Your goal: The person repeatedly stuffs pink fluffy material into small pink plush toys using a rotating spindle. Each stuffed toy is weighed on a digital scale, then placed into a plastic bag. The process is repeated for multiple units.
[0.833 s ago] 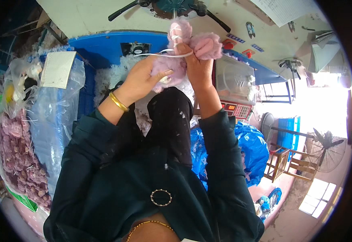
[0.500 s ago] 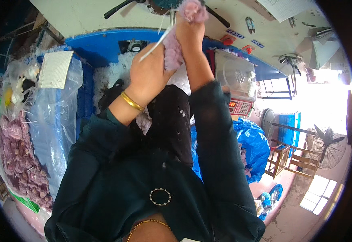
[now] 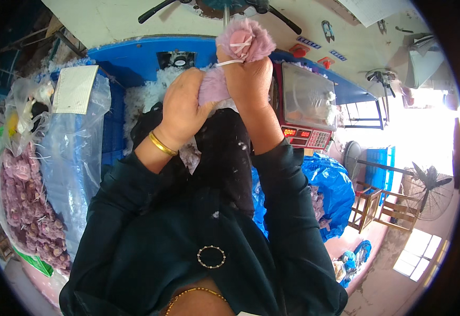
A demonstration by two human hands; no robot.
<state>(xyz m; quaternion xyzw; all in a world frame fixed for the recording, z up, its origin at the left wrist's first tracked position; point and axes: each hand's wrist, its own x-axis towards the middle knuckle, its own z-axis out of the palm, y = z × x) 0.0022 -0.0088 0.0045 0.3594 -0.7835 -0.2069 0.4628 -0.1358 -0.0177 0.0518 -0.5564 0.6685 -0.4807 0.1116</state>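
Observation:
A fluffy pink-purple plush piece (image 3: 261, 39) is held up between my two hands, with a smooth pink patch and white strips on its top end. My right hand (image 3: 248, 81) wraps round it just below that end. My left hand (image 3: 180, 108), with a gold bangle at the wrist, grips its lower part, the thumb lying along the fur. Behind the plush piece, a thin upright tube (image 3: 226, 15) sticks out from a machine with black handles (image 3: 285, 20). What lies inside my fingers is hidden.
A scale (image 3: 309, 97) with red digits stands to the right, near a blue bag (image 3: 332, 195) of pink plush pieces. On the left is a clear bag (image 3: 32, 210) full of similar pieces beside a plastic-covered blue stack (image 3: 69, 152). White fluff (image 3: 140, 100) lies under the blue table edge.
The plush piece has come down and away from the tube, and its top end now turns toward me. My left hand has shifted slightly lower; the right hand has also lowered.

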